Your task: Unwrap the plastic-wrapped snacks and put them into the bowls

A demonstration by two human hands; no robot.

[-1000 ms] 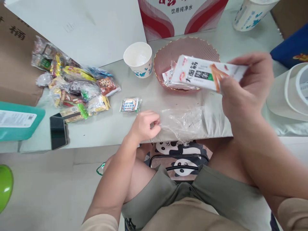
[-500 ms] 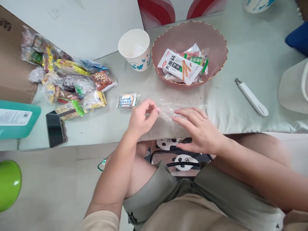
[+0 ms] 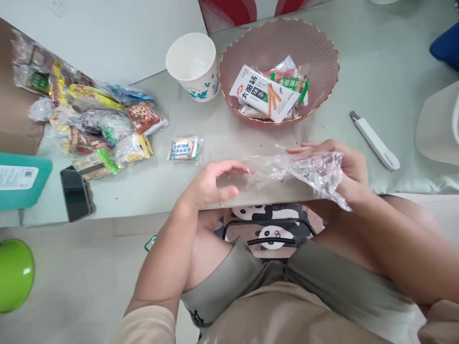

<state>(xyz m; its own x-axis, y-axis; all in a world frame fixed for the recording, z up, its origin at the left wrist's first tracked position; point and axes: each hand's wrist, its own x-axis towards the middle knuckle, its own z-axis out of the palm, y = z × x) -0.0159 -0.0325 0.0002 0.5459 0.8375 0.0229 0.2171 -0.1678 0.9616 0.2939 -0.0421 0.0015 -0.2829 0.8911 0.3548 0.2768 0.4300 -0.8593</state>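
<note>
A crumpled, see-through plastic bag (image 3: 308, 169) stretches between my hands above the front edge of the table. My right hand (image 3: 353, 165) is at its right end, the plastic bunched against the palm and draped over the wrist. Some of its fingers reach left behind the plastic; the thumb is hidden. At the bag's left end is my left hand (image 3: 208, 184), thumb and forefinger apart, a fingertip at the film. Just beyond my left hand lies a small wrapped biscuit (image 3: 184, 149).
A pink ribbed bowl (image 3: 315, 48) with several snack packets stands behind, beside a paper cup (image 3: 193, 71). On the left are piled wrapped snacks (image 3: 103, 119) and a phone (image 3: 76, 193). To the right lie a white box cutter (image 3: 375, 141) and a white container (image 3: 437, 129).
My right hand has moved right and turned, drawing the plastic bag with it and bunching it up. My left hand has opened from its pinch. The view has shifted slightly.
</note>
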